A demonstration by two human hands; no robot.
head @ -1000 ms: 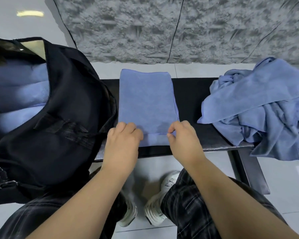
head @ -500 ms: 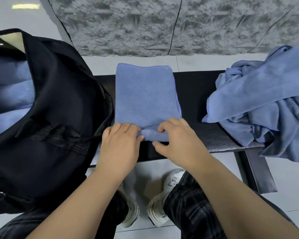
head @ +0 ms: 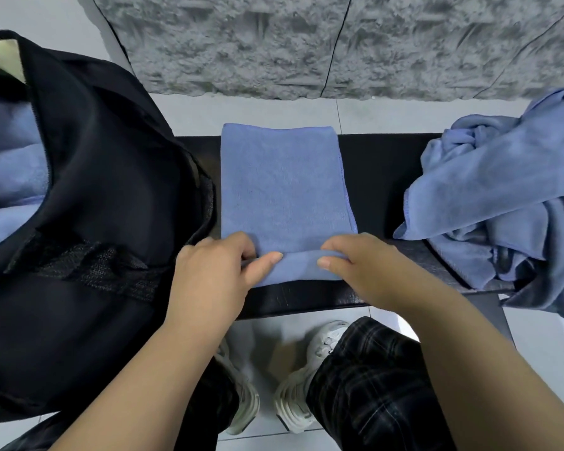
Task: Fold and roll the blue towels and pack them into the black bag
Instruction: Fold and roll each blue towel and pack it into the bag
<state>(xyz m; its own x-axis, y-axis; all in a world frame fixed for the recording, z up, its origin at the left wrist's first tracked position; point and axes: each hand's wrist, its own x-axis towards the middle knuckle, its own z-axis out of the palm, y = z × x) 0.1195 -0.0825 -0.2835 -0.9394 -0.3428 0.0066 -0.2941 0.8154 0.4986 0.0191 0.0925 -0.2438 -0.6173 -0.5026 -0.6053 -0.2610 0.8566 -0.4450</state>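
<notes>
A folded blue towel [head: 282, 187] lies lengthwise on the black bench [head: 381, 170]. Its near end is turned over into a short roll [head: 298, 266]. My left hand [head: 215, 271] grips the roll's left end, thumb on top. My right hand [head: 362, 266] grips its right end, fingers curled over the fold. The black bag [head: 88, 203] stands open on the left, touching the towel's left edge, with rolled blue towels [head: 10, 177] inside. A heap of loose blue towels [head: 502, 196] lies on the bench's right end.
A rough grey stone wall [head: 306, 43] runs behind the bench. Pale floor tiles show beyond and below it. My legs in dark plaid trousers and white shoes [head: 293, 395] are under the bench's near edge.
The towel's near edge, flat a second ago, has been turned over into a small roll. Both hands have shifted slightly away from me with it.
</notes>
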